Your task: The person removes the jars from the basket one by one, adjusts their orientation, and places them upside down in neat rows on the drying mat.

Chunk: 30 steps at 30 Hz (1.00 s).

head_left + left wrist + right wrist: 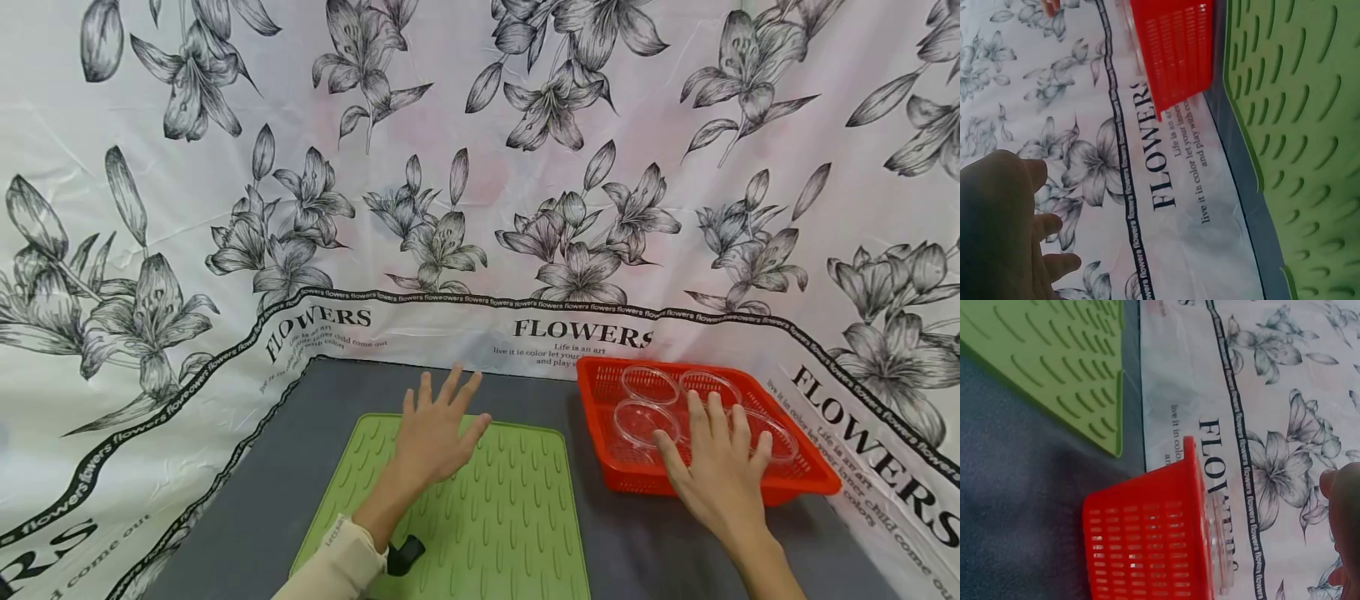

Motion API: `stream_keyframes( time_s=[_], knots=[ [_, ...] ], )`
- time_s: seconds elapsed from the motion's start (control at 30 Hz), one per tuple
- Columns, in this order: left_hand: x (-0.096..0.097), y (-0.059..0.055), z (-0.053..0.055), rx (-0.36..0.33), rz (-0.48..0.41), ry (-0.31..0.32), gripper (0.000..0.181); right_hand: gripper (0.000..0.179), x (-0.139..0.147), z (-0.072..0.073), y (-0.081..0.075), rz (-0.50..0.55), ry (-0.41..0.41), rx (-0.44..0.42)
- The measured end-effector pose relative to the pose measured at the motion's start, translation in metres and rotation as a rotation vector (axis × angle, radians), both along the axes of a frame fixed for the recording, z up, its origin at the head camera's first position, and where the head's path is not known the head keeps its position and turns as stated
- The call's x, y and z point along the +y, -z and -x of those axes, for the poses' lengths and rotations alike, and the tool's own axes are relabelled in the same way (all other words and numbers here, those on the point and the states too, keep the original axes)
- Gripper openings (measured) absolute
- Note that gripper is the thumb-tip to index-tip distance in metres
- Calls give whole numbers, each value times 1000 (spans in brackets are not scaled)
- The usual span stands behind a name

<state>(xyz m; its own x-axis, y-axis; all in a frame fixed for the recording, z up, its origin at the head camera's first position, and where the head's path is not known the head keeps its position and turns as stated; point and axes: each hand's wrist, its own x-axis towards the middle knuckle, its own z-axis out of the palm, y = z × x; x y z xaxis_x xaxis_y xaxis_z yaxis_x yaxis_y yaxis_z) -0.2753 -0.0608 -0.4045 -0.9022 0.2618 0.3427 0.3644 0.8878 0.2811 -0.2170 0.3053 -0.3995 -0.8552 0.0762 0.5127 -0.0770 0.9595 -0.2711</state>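
Note:
My left hand (435, 433) hovers with spread fingers above the far part of a green ridged mat (510, 508), holding nothing. Over the front of a red plastic basket (637, 482), my right hand (716, 467) is held out with its fingers apart and nothing in its grasp. Several clear round plastic dishes (647, 423) lie in the basket, some partly hidden behind the right hand. In the left wrist view the left hand (1004, 231) shows at the lower left, away from the basket. Only part of the right hand (1344, 519) appears in the right wrist view.
A dark grey table (262, 500) bears the mat and, to its right, the basket. White cloth (450, 333) printed with flowers and lettering rises behind and along both sides. A small black object (405, 556) shows by the left cuff.

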Motion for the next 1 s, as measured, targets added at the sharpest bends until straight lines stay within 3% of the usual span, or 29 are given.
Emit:
stream_keyframes(
  time_s=[0.37,0.67,1.0],
  knots=[
    [18,11,-10,-8,8,67,60,81,13,2,11,5,43,-23],
    [22,33,-13,-31,20,85,58,79,17,10,20,10,56,-24],
    [30,55,-26,-77,-1,82,54,81,13,21,30,31,33,-35]
  ],
)
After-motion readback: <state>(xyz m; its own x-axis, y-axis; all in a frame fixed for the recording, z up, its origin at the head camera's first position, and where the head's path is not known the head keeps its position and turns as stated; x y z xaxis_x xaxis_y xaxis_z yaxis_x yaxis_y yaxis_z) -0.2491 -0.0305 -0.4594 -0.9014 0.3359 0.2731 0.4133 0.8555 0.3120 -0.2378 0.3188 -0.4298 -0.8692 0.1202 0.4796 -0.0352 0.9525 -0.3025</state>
